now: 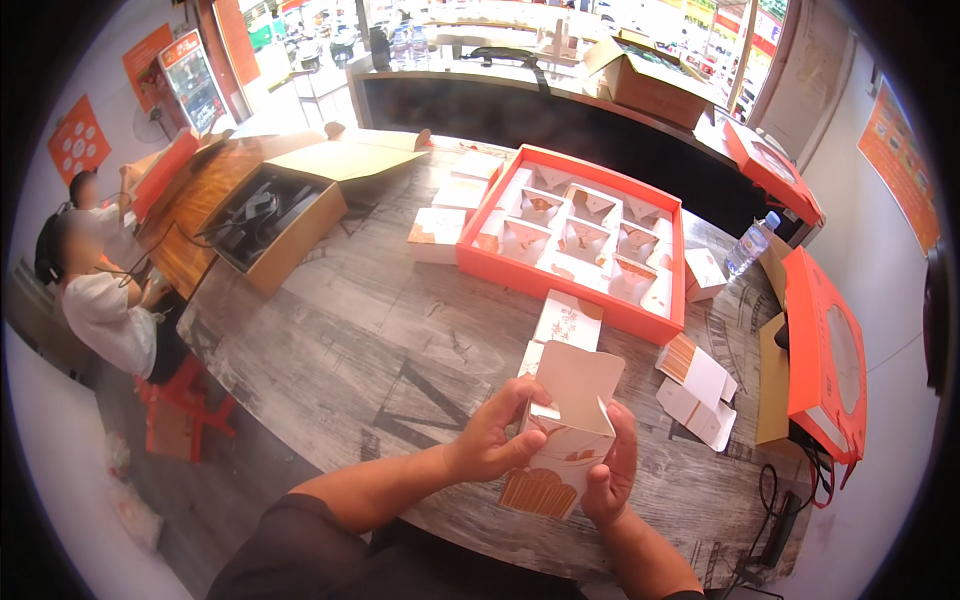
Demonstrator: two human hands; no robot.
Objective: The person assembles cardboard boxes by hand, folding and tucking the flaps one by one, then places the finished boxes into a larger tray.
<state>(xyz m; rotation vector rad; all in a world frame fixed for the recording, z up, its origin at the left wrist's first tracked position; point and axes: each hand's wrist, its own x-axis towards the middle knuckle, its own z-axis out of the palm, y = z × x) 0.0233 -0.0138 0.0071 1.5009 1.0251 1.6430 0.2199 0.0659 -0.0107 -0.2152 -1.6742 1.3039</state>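
Over on the left, a seated person point(105, 315) has a red stool point(180, 415) underneath, well clear of the action. On the tabletop point(340, 390), by its far left corner, sits an open brown carton point(300, 243) with dark gear inside. Next along, small white boxes point(437, 228) crowd the left side of the big red tray point(505, 271), which sits toward the far edge with open boxes in its compartments; a careless shove there could likely knock one askew. And here's the centre of it, at the near edge: the left hand point(495, 440) has its grip on the patterned box point(572, 446), thumb across the near face and fingers up by the open top, beside the raised flap point(584, 372). Squeeze too hard and that thin card could well crease. The right hand point(612, 468) braces the opposite side, thumb toward us, its grip on the same box; should both slacken together, it might slip over the near edge. Whether its base touches the tabletop, I can't tell. Just behind stands a white box point(570, 318), easily bumped by a forward push. Further right, flattened cartons point(700, 387) lie where a swinging right elbow could sweep them, and near the right edge a clear bottle point(750, 247) looks tippable if the tray gets pushed sideways.
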